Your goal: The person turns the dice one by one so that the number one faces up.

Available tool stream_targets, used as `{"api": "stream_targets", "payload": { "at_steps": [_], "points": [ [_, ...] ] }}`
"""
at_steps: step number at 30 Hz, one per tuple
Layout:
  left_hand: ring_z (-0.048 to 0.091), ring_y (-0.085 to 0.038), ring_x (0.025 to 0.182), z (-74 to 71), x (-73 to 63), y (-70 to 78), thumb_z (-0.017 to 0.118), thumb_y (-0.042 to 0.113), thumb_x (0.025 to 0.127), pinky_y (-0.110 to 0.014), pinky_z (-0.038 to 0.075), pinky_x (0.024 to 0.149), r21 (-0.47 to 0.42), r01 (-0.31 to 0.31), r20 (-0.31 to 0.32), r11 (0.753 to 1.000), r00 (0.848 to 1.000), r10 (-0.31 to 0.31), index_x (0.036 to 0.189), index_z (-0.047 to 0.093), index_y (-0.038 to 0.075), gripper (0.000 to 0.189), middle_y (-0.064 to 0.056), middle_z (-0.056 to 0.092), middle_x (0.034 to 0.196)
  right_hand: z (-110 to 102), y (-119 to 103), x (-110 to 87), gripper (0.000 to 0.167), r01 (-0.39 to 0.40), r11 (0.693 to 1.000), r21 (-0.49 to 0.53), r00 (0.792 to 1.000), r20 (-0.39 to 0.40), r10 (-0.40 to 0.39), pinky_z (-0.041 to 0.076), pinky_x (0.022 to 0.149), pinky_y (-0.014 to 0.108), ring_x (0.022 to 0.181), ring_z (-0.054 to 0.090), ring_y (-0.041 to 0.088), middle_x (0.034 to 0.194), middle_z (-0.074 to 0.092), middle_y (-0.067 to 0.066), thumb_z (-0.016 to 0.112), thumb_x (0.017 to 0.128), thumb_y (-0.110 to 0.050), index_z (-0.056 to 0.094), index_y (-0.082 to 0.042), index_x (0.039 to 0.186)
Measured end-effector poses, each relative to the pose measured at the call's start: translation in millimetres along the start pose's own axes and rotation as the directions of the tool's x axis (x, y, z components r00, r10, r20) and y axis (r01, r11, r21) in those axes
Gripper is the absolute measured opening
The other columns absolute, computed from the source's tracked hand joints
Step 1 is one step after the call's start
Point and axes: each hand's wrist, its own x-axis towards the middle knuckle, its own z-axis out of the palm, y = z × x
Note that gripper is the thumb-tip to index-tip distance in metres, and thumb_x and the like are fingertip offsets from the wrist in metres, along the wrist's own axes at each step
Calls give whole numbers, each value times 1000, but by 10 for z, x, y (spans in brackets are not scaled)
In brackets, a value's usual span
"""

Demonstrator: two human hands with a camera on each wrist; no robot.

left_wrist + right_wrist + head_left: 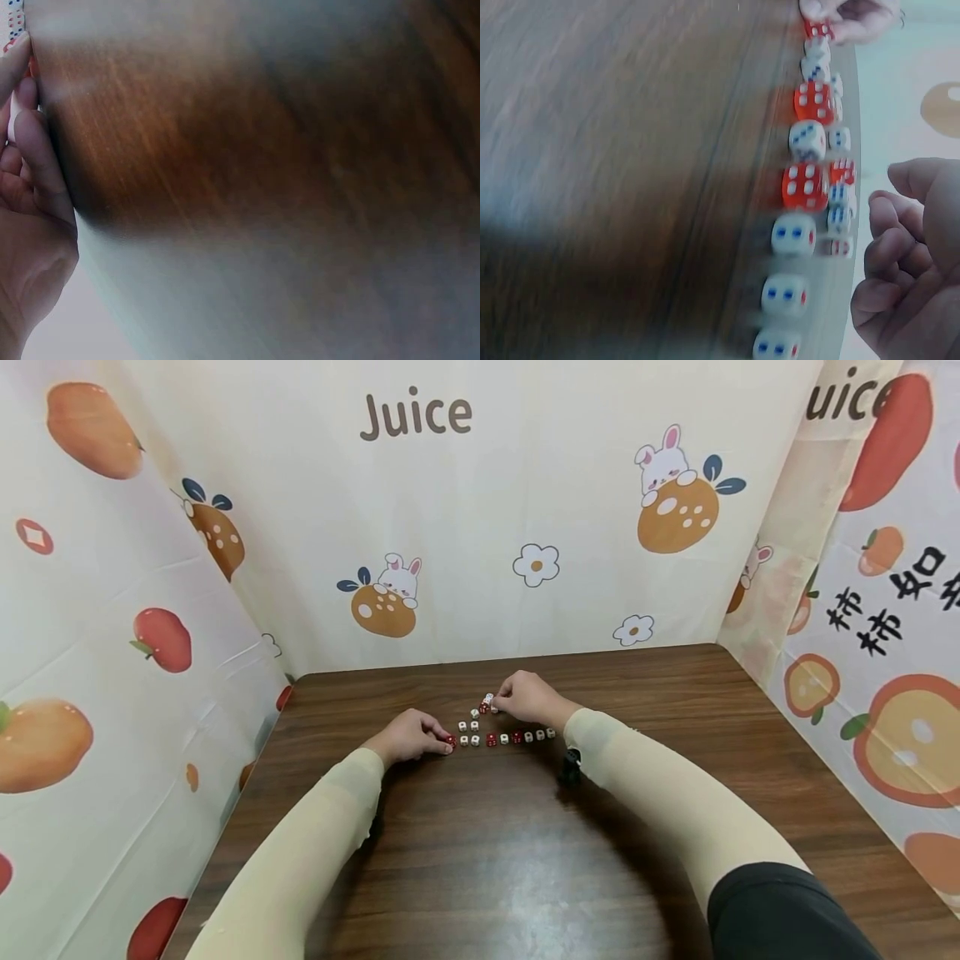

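A wood-grain tabletop (465, 860) w/ soft sheen is seen; hard, rd.-cornered cubes are set on it. White dice (793, 235) are marked w/ blue & red pips, red dice (805, 186) w/ white. At front row's L end, a red die (451, 741) is pinched btwn thumb & finger of L hand (411, 737); R hand (528, 697), fingers released & loosely bent, is held near rear dice (475, 726).

Grey-brown lettering "Juice" (416, 417) stands on the cream cartoon-printed back sheet (465, 493); its partial repeat, "uice" (843, 395), stands at the right corner. Black brush characters "柿柿如" (879, 631) mark the white fruit-printed right sheet (840, 543). A white cubic die (793, 234) shows two blue pips.
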Motion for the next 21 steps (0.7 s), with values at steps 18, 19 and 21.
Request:
{"api": "stream_targets", "payload": {
  "at_steps": [18, 19, 21],
  "points": [
    [53, -9, 62, -4, -50, 33, 95, 21, 95, -26, 50, 59, 11, -14, 7, 1000, 1000, 14, 105, 90, 12, 15, 0, 82, 101, -44, 356, -6, 30, -122, 993, -4, 986, -117, 120, 61, 94, 44, 101, 75, 24, 125, 85, 10, 70, 114, -33, 88, -10, 118],
    [53, -9, 62, -1, -45, 30, 95, 21, 95, -26, 50, 59, 13, -10, 6, 1000, 1000, 10, 104, 90, 13, 14, 0, 82, 102, -24, 365, -1, 30, -121, 993, -8, 987, -109, 119, 62, 100, 46, 110, 77, 26, 130, 84, 11, 69, 114, -33, 88, -10, 122],
    [53, -9, 62, 3, -39, 28, 95, 22, 95, -26, 50, 59, 16, -8, 5, 1000, 1000, 8, 104, 90, 13, 14, 0, 83, 104, 10, 378, 13, 32, -115, 993, -11, 989, -97, 113, 61, 111, 51, 125, 77, 31, 138, 82, 12, 68, 115, -33, 86, -11, 129]
  ]
}}
